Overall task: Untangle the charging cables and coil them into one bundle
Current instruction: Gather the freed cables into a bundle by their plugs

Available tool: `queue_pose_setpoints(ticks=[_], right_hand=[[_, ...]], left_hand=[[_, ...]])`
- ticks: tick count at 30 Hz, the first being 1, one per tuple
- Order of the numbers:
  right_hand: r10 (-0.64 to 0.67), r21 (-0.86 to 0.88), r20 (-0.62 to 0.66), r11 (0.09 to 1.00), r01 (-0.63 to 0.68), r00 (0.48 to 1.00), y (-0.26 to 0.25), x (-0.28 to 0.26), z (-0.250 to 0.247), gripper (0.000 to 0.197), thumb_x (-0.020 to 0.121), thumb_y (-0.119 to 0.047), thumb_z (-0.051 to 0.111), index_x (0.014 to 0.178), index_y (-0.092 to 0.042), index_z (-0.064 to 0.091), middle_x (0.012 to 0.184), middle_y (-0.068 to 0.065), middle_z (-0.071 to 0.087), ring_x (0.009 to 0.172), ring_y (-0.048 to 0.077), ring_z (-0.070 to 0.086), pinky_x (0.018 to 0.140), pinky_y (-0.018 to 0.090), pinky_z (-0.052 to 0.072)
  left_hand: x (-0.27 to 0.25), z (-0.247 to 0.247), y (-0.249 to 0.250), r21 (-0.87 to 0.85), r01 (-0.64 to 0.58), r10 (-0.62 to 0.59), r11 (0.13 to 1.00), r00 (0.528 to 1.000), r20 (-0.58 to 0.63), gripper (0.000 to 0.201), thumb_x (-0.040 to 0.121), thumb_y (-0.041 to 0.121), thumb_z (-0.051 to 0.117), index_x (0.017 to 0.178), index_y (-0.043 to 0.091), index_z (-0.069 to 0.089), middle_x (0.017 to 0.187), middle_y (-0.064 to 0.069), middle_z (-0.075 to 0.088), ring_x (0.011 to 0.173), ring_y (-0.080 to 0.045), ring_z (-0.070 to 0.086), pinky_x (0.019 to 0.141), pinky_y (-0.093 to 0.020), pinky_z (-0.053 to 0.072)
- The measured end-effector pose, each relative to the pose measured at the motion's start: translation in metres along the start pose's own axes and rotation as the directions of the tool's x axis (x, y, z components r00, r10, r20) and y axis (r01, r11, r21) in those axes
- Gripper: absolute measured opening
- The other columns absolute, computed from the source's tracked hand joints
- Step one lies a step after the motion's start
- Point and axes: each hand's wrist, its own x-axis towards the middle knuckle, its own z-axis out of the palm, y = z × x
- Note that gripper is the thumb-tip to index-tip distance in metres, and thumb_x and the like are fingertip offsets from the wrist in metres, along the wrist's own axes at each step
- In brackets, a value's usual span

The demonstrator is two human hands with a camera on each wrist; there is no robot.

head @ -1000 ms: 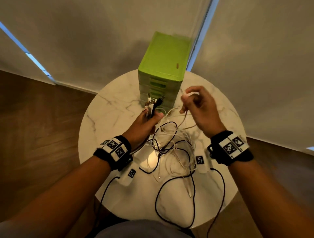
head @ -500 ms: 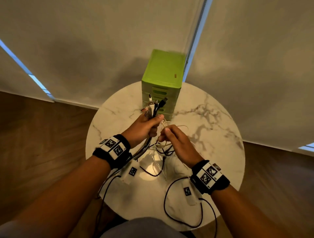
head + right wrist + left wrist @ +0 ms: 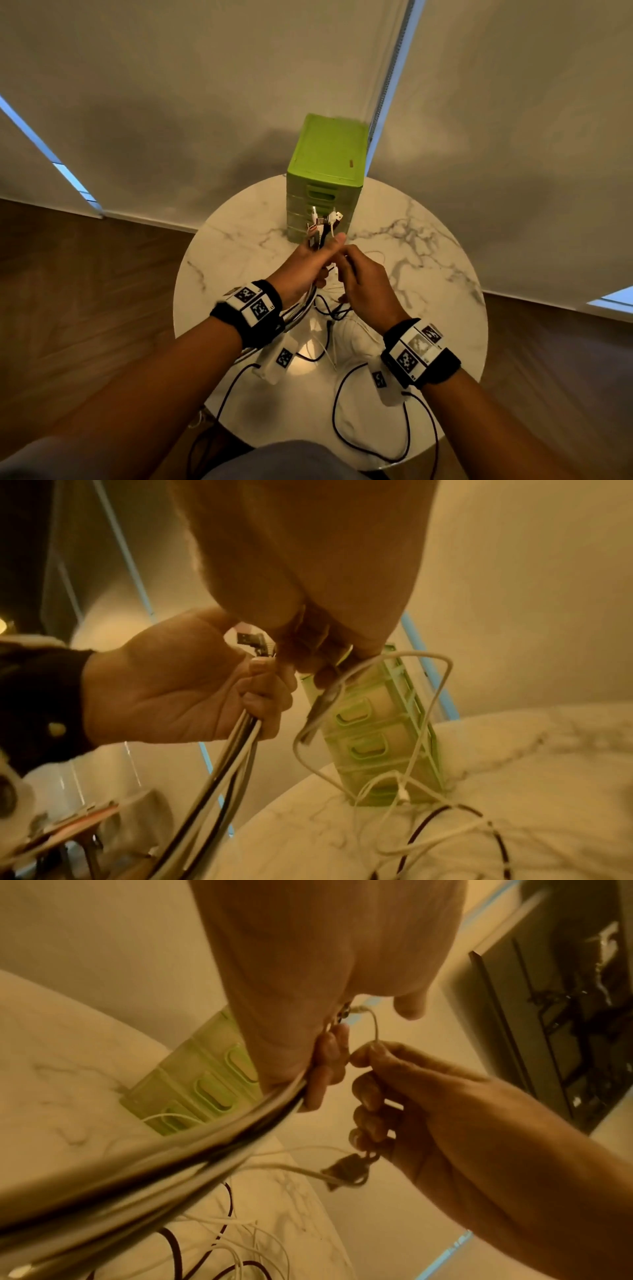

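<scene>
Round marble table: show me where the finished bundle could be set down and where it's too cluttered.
Bare marble lies right of the green drawer unit toward the table's right rim, and left of it toward the left rim. Crowded: loose cables sprawl under both hands to the near edge.

Both forearms are reaching forward, hands meeting. The left hand (image 3: pixel 301 263) is gripping with curled fingers, thumb up. The right hand (image 3: pixel 368 287) is pinching, its fingers (image 3: pixel 368 1093) curling inward.
</scene>
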Motion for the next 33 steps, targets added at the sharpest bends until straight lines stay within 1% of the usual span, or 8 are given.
queue_pose_setpoints(ticks=[3, 7, 11, 14, 17, 20, 24, 33], right_hand=[[-0.051, -0.205, 0.073, 0.977, 0.065, 0.996, 0.001, 0.004, -0.004, 0.022, 0.107, -0.026, 0.045, 0.105, -0.013, 0.063, 0.087, -0.002, 0.066, 0.077, 0.014, 0.058, 0.068, 0.029, 0.043], [0.073, -0.194, 0.201, 0.98, -0.034, 0.977, -0.002, 0.008, -0.007, 0.026, 0.106, -0.028, 0.047, 0.096, -0.011, 0.065, 0.078, -0.003, 0.066, 0.071, 0.016, 0.065, 0.071, 0.04, 0.053], [0.25, -0.278, 0.405, 0.95, -0.142, 0.879, 0.011, 0.007, -0.003, 0.029, 0.105, -0.029, 0.047, 0.09, -0.01, 0.063, 0.088, 0.007, 0.074, 0.08, 0.021, 0.071, 0.078, 0.038, 0.056], [0.293, -0.421, 0.503, 0.905, -0.065, 0.813, 0.037, -0.002, 0.005, 0.026, 0.106, -0.032, 0.043, 0.098, -0.012, 0.058, 0.099, 0.008, 0.072, 0.091, 0.026, 0.066, 0.085, 0.04, 0.052], [0.301, -0.471, 0.546, 0.882, -0.01, 0.782, 0.063, -0.016, 0.01, 0.026, 0.106, -0.037, 0.041, 0.101, -0.019, 0.058, 0.097, 0.001, 0.072, 0.092, 0.024, 0.066, 0.089, 0.043, 0.05], [0.195, -0.344, 0.457, 0.938, -0.029, 0.868, 0.077, -0.023, 0.007, 0.033, 0.105, -0.05, 0.035, 0.097, -0.026, 0.056, 0.088, -0.008, 0.072, 0.088, 0.014, 0.068, 0.092, 0.045, 0.048], [0.008, -0.276, 0.234, 0.959, 0.059, 0.972, 0.075, -0.014, 0.001, 0.036, 0.104, -0.052, 0.029, 0.082, -0.037, 0.052, 0.067, -0.018, 0.064, 0.068, 0.007, 0.066, 0.079, 0.043, 0.053], [-0.094, -0.168, -0.234, 0.984, 0.055, 0.968, -0.001, 0.025, 0.02, 0.03, 0.106, -0.036, 0.038, 0.092, -0.018, 0.058, 0.069, 0.001, 0.064, 0.06, 0.023, 0.059, 0.056, 0.039, 0.045]], left_hand=[[0.006, -0.002, -0.007, 0.085, 0.009, 0.0, 0.996, 0.994, -0.111, 0.028, 0.091, 0.057, 0.058, 0.101, 0.031, 0.06, 0.069, 0.004, 0.047, 0.054, -0.01, 0.038, 0.057, -0.03, 0.031], [0.01, -0.006, -0.011, 0.234, -0.003, 0.044, 0.972, 0.984, -0.17, 0.035, 0.084, 0.066, 0.049, 0.095, 0.033, 0.056, 0.062, 0.012, 0.054, 0.059, -0.01, 0.047, 0.07, -0.036, 0.038], [0.014, -0.012, -0.009, 0.26, -0.007, 0.073, 0.965, 0.967, -0.244, 0.035, 0.093, 0.061, 0.045, 0.09, 0.028, 0.055, 0.077, -0.001, 0.056, 0.066, -0.02, 0.049, 0.066, -0.037, 0.04], [0.018, -0.027, 0.002, 0.133, -0.027, 0.071, 0.991, 0.938, -0.339, 0.037, 0.108, 0.038, 0.038, 0.109, 0.008, 0.059, 0.091, -0.008, 0.066, 0.074, -0.014, 0.065, 0.062, -0.029, 0.05], [0.015, -0.048, 0.02, -0.092, -0.113, 0.068, 0.989, 0.915, -0.397, 0.044, 0.109, 0.034, 0.036, 0.09, 0.0, 0.056, 0.074, -0.01, 0.065, 0.069, -0.02, 0.071, 0.065, -0.034, 0.059], [0.01, -0.061, 0.033, -0.173, -0.189, 0.096, 0.967, 0.893, -0.44, 0.044, 0.109, 0.033, 0.037, 0.071, 0.013, 0.044, 0.055, 0.003, 0.044, 0.051, -0.016, 0.056, 0.059, -0.035, 0.056], [0.003, -0.062, 0.034, -0.236, -0.213, 0.103, 0.948, 0.908, -0.407, 0.038, 0.107, 0.033, 0.045, 0.071, 0.024, 0.036, 0.056, 0.007, 0.028, 0.049, -0.009, 0.028, 0.05, -0.026, 0.032], [-0.002, -0.03, 0.026, -0.144, -0.043, -0.002, 0.989, 0.954, -0.301, 0.043, 0.105, 0.037, 0.048, 0.066, 0.021, 0.038, 0.053, 0.004, 0.031, 0.045, -0.011, 0.028, 0.049, -0.028, 0.025]])
